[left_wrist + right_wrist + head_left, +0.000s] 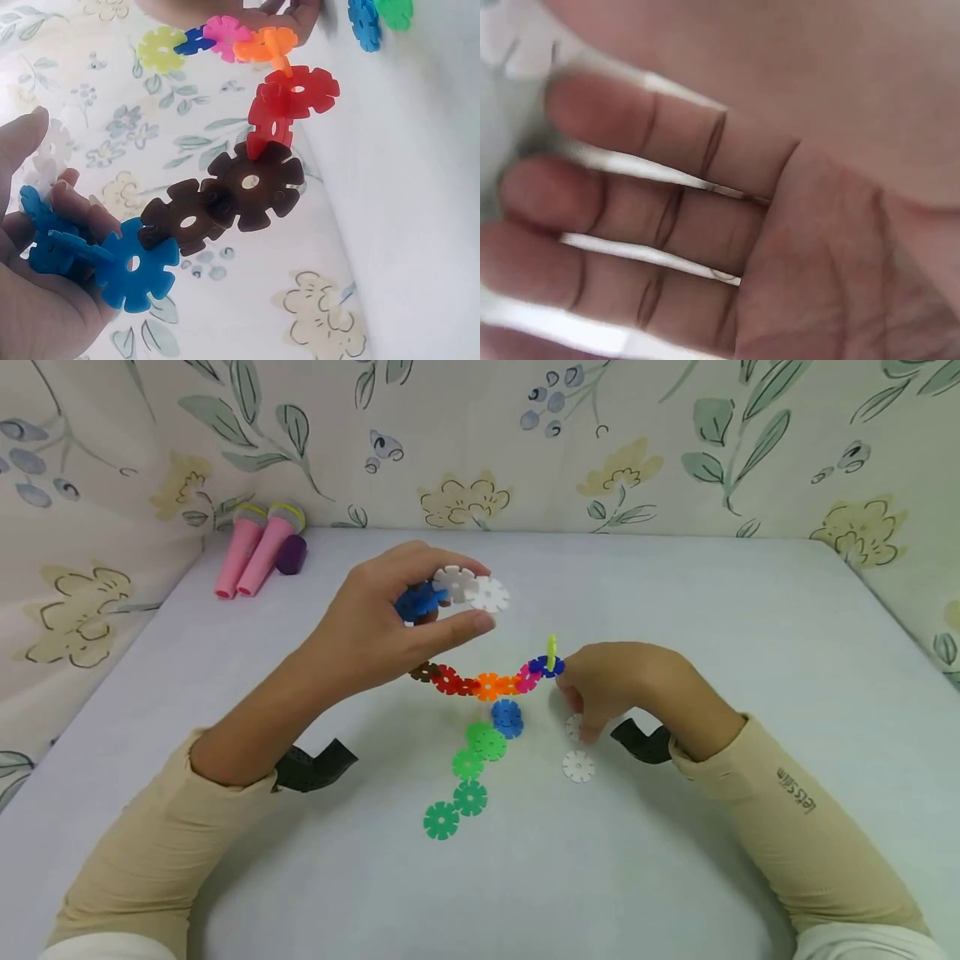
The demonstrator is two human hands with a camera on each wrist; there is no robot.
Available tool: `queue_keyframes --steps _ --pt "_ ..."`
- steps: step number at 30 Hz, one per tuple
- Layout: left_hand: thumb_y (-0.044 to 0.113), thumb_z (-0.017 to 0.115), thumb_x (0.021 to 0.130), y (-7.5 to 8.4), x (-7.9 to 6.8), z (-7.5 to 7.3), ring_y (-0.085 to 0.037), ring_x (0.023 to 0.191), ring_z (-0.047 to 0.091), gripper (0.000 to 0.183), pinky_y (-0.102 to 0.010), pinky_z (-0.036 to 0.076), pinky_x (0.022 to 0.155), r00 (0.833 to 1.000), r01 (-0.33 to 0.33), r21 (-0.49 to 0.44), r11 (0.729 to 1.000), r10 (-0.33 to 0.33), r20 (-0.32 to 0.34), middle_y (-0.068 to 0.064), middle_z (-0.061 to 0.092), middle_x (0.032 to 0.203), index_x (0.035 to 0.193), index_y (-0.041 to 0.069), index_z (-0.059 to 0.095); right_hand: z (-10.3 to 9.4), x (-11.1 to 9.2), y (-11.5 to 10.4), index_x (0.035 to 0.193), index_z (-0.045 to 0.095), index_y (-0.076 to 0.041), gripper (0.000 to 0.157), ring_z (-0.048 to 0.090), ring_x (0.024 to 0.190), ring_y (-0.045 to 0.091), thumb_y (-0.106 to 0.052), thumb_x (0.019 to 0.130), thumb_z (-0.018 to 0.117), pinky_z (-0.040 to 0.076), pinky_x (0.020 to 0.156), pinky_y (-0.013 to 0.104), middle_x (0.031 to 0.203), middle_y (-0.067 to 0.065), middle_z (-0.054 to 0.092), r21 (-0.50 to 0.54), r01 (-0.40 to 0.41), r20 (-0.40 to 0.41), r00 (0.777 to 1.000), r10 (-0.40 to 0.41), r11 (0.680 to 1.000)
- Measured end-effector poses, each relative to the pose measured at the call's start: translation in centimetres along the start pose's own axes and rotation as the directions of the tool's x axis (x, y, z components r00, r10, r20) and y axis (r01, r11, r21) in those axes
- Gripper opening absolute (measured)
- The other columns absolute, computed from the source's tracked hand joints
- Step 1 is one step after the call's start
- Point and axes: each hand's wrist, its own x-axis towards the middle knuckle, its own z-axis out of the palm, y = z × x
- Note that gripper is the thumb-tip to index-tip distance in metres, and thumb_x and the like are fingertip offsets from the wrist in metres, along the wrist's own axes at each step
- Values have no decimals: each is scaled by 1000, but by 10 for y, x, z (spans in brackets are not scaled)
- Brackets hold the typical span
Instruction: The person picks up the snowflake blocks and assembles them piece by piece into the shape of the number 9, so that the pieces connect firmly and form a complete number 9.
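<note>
My left hand is raised over the table and holds a chain of notched plastic snowflake discs. White discs show near its thumb and fingertips, and blue discs lie against its fingers. From there the chain hangs through brown discs, red discs, orange discs, pink and dark blue to a yellow disc at the end. My right hand reaches down to the table, its fingertips at a loose white disc that they partly cover. Its fingers look extended in the right wrist view.
Another white disc lies just in front of the right hand. Green discs and blue discs lie loose mid-table. Two pink toy microphones and a purple piece are at the back left, near the flowered cloth.
</note>
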Motion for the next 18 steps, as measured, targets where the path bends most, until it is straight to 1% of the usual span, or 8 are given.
queue_keyframes --steps 3,6,10,13,15,16,17,18 --pt "26 79 89 0 1 0 -17 106 56 40 -37 56 81 1000 8 -11 1000 -8 5 0 63 118 125 15 69 0 0 -1 89 63 -13 24 55 81 19 -20 80 84 48 67 31 79 1 58 -7 34 11 999 -34 999" --pt "26 78 89 0 1 -1 -18 107 56 39 -37 56 81 1000 19 -24 1000 -19 16 0 63 120 126 15 69 1 1 -1 87 60 -13 19 52 75 17 -13 81 79 43 64 30 74 1 53 23 58 19 998 -58 998" --pt "25 78 89 0 0 -2 -19 107 55 39 -38 56 82 999 26 -38 999 -25 21 0 62 122 125 15 69 3 3 -2 83 56 -11 16 46 68 15 -3 78 69 35 60 30 69 0 42 87 95 11 995 -96 992" --pt "24 78 89 0 -1 -3 -19 107 55 38 -38 56 82 999 27 -50 998 -26 21 0 62 123 125 15 69 2 4 1 84 58 -10 12 46 66 16 -3 80 67 36 59 29 70 0 44 159 116 -9 993 -116 980" --pt "25 77 89 0 -1 -3 -19 107 55 38 -38 55 82 999 33 -55 998 -32 21 0 62 122 125 16 69 -2 2 5 89 61 -9 10 49 68 17 -6 84 69 40 60 29 71 1 49 201 156 -72 987 -144 967" --pt "25 78 89 0 -1 -3 -19 106 55 38 -38 55 82 999 35 -59 998 -34 20 1 62 121 125 16 69 -5 1 9 91 62 -9 9 51 69 17 -7 86 69 43 62 30 73 1 52 212 197 -140 976 -169 957" --pt "25 78 89 0 -1 -3 -19 106 56 38 -38 55 82 999 36 -59 998 -35 19 1 62 121 125 16 70 -7 -1 12 94 63 -9 8 54 71 17 -6 88 69 46 64 30 76 1 57 219 250 -231 952 -199 943" --pt "26 78 89 0 0 -3 -19 106 56 37 -38 55 82 999 36 -60 998 -35 18 1 62 121 125 16 70 -11 -4 16 96 64 -9 8 56 72 17 -6 90 69 49 65 30 78 1 60 209 307 -340 913 -226 928"
